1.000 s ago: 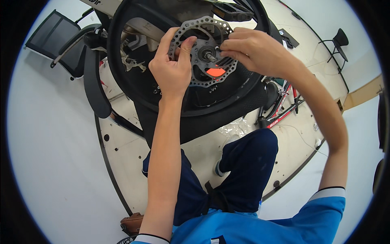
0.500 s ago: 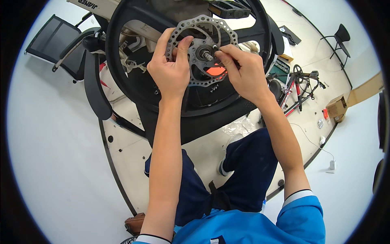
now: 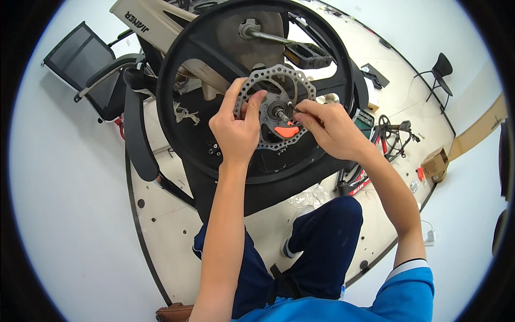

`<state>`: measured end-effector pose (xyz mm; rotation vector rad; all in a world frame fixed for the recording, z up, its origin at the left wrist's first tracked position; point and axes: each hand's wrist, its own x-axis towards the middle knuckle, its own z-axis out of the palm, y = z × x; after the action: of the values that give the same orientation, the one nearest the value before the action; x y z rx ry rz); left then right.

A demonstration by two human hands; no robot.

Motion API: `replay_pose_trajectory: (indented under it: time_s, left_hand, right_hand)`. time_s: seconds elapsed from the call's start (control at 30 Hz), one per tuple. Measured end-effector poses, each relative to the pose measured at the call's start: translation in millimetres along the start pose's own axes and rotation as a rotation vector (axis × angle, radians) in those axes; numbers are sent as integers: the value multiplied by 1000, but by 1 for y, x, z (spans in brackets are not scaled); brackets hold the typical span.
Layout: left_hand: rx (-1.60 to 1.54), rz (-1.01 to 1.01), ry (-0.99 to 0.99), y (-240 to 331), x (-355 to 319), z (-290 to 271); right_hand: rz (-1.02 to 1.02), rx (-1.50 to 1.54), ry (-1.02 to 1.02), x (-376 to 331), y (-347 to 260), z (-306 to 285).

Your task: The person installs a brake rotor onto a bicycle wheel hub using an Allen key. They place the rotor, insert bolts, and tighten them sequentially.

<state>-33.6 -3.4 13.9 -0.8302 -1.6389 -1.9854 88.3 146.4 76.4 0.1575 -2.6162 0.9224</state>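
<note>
My left hand (image 3: 238,126) grips the left rim of a silver brake disc (image 3: 307,91), fingers behind it and thumb in front. The disc, drilled round its edge, lies over the hub (image 3: 279,111) of a black spoked wheel (image 3: 174,129). An orange piece (image 3: 286,131) shows at the disc's lower part. Just right of the axle, my right hand (image 3: 330,129) pinches a small thin dark piece (image 3: 293,106) with a silver tip, close to the disc's inner part. Its kind is too small to tell. Several small nuts or bolts (image 3: 214,149) lie left of my left wrist.
The wheel rests on a black office chair, with its armrest (image 3: 140,134) at the left. A cream bike frame (image 3: 153,21) and a black pedal (image 3: 308,55) are beyond. Right stand a red-black bike frame (image 3: 383,142) and an open cardboard box (image 3: 434,162).
The view has shifted, so wheel, disc and hands sit lower and slightly right, and more of the crank shows. Both hands keep their hold at the disc.
</note>
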Motion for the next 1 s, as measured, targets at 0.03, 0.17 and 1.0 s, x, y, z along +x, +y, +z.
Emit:
replay_pose_trajectory:
  time_s: [0.03,0.17,1.0]
  left_hand:
    - [19,3,-4,0,0,0]
    - [1,30,-9,2,-4,1]
    - [-25,59,-22,0,-3,-3]
  right_hand:
    - [54,-15,-21,0,-4,-3]
    - [287,433,-148,-7,8,-4]
    - [-155,-469,-573,44,-19,-51]
